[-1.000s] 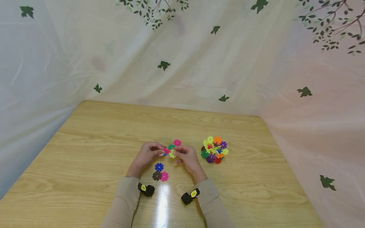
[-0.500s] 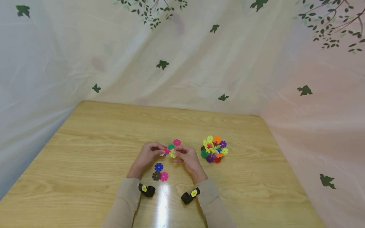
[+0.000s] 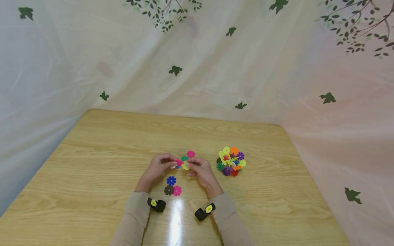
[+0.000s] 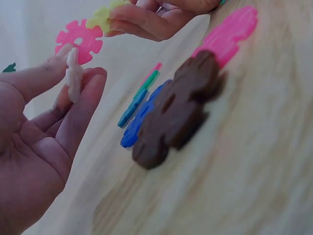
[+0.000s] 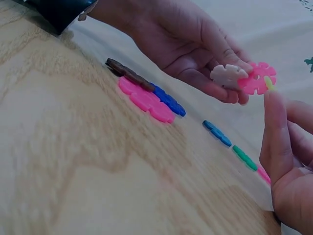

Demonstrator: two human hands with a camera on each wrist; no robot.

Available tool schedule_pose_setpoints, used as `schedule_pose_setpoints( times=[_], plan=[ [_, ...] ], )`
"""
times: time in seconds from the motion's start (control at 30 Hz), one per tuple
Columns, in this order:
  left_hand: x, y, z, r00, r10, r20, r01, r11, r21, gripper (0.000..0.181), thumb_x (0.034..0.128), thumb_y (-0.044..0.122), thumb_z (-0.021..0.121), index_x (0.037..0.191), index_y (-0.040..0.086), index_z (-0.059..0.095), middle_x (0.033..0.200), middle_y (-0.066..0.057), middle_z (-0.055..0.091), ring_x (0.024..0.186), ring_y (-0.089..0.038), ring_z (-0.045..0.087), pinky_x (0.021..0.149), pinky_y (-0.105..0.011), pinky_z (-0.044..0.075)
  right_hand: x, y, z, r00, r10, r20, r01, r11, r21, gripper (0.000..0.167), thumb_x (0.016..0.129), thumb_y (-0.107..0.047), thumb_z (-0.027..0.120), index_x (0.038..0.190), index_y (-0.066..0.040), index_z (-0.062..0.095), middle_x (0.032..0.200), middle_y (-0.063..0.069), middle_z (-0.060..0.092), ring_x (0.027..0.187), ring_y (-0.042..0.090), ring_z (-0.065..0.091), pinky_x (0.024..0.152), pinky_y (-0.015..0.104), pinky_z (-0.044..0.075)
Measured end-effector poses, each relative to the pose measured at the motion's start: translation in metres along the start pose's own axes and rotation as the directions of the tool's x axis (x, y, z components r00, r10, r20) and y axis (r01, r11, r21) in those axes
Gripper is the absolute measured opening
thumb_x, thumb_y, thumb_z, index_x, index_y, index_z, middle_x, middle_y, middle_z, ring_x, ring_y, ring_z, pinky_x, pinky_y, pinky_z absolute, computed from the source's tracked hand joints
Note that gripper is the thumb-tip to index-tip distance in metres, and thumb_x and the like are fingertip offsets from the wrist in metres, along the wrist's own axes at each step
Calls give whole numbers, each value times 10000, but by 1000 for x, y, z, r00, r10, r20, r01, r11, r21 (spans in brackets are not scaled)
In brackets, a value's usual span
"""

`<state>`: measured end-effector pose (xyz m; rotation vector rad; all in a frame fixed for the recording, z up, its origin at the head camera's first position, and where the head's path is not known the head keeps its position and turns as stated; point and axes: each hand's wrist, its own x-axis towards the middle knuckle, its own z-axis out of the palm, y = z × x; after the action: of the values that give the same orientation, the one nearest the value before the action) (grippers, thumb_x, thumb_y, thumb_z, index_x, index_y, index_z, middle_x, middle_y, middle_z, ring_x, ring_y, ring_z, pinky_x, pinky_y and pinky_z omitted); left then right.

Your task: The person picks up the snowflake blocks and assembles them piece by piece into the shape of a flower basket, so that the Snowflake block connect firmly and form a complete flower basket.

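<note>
My left hand (image 3: 156, 169) pinches a white notched building disc (image 4: 74, 78) between thumb and fingers. A pink building disc (image 4: 79, 40) is slotted onto the white one, crosswise to it. My right hand (image 3: 204, 172) pinches a yellow building disc (image 4: 103, 18) by its edge, and its other edge meets the pink disc's rim. Whether the yellow disc's notch is seated I cannot tell. Below the hands on the table lie a blue disc (image 3: 171, 180), a brown disc (image 3: 168, 190) and another pink disc (image 3: 176, 190), close together.
Beyond the hands, a row lies flat: a lighter blue disc (image 5: 216, 133), a green disc (image 3: 184, 158) and a pink disc (image 3: 191, 154). To the right stands a heap of mixed-colour discs (image 3: 231, 162). A printed curtain (image 3: 203, 85) hangs behind the wooden table (image 3: 92, 164).
Both hands stay nearly in place. The held pink disc has turned slightly and shows more of its face. The discs on the table lie as before.
</note>
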<state>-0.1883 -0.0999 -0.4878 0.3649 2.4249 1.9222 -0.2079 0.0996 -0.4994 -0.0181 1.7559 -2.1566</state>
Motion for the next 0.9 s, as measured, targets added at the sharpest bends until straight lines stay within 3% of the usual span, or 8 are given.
schedule_pose_setpoints(
  times=[0.2,0.53,0.77,0.9],
  plan=[
    [0,-2,-3,999,25,29,-25,999,-22,168,905,35,638,1017,-80,688,1018,-261,686,826,-18,619,762,-164,538,2,0,-1,1000,22,1,-22,1000,21,156,896,38,620,884,-95,702,816,-26,622,692,64,617,515,190,553],
    [-1,-1,-3,999,-35,1,35,999,-26,172,905,51,650,1015,-72,695,1028,-248,683,809,-37,606,737,-165,534,3,2,-4,1000,28,4,-28,1000,6,160,888,31,634,887,-108,713,800,-50,628,695,52,610,495,171,528],
    [-2,0,-3,998,44,35,-43,998,-42,153,901,24,642,997,-82,697,977,-252,685,793,-21,616,723,-171,546,3,1,-2,999,39,8,-39,999,-8,123,880,24,649,907,-77,713,797,-40,628,673,56,601,482,164,517],
    [-2,1,-1,998,44,37,-43,999,-31,124,896,6,640,967,-76,700,957,-227,686,791,-31,613,714,-178,551,1,1,-2,999,39,7,-39,999,-8,135,879,37,642,887,-83,705,785,-42,630,663,56,592,477,169,513]
  ],
)
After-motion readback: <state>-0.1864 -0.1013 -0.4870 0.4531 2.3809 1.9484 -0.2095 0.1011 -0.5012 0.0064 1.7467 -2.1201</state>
